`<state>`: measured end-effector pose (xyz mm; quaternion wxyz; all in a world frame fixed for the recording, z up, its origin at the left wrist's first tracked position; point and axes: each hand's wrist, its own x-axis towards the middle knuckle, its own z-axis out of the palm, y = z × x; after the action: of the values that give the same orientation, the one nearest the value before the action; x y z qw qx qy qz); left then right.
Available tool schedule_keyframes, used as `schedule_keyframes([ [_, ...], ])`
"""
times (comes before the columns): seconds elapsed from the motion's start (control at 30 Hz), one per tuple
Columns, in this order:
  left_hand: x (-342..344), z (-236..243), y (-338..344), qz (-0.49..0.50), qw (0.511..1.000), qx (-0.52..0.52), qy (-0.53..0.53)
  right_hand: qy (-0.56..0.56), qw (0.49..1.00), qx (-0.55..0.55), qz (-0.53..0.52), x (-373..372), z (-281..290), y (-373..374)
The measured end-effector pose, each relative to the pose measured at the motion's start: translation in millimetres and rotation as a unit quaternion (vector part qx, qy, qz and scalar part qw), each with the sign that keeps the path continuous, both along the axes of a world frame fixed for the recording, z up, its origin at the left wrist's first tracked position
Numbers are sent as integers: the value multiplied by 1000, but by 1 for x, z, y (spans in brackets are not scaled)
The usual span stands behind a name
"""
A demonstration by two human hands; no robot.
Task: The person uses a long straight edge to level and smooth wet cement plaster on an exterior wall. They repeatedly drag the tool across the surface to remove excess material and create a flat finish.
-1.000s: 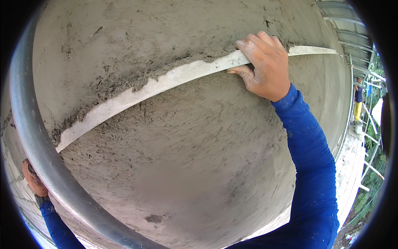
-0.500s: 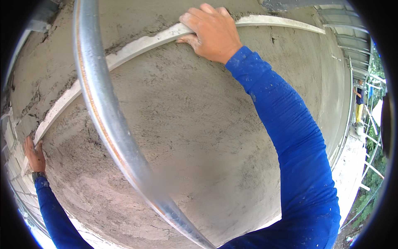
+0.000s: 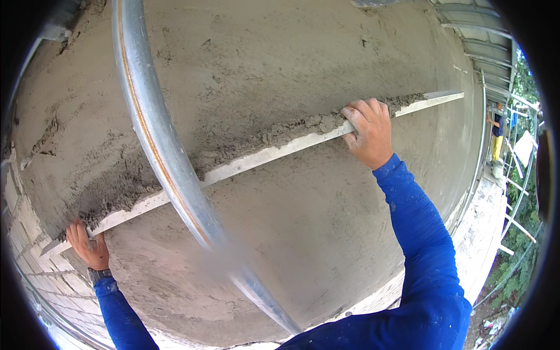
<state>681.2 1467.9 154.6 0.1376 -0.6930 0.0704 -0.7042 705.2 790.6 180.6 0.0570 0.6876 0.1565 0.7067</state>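
Observation:
A long pale straightedge [image 3: 262, 157] lies slantwise across a wall of wet grey plaster [image 3: 262, 233], its right end higher in the picture. My left hand [image 3: 88, 245], with a dark watch at the wrist, grips it near its left end. Toward the right part of the bar, my right hand [image 3: 371, 133] is closed over it, fingers over the upper edge and thumb below. Loose scraped mortar [image 3: 280, 131] is heaped along the upper edge between my hands and past the right one. Both forearms are in blue sleeves.
A round galvanized pipe [image 3: 160, 146] crosses in front of the wall and the straightedge, nearer to me. Bare blockwork [image 3: 58, 286] borders the plaster at the lower left. On the far right stand a person [image 3: 497, 134], scaffold bars [image 3: 519, 224] and greenery.
Both hands have drawn the straightedge down the wall, the right hand also moving rightward. More mortar has gathered on its upper edge. The plaster above it now shows over a larger area.

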Motion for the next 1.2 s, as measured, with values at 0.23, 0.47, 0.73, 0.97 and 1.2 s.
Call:
schedule_keyframes([
  [0.23,-7,-32,-73,-78,997,3,30,39,994,91,-55,-41,-62,-44],
  [0.47,-24,-34,-127,-105,992,-39,61,1,949,306,71,-75,-137,-15],
  [0.73,-22,-61,-162,-126,986,-45,100,297,392,484,724,-44,-169,123],
  [0.97,-20,-86,-184,-155,982,0,113,263,276,550,743,-32,-171,123],
  [1.2,-31,-106,-211,-230,942,52,239,224,290,565,739,-39,-202,76],
])
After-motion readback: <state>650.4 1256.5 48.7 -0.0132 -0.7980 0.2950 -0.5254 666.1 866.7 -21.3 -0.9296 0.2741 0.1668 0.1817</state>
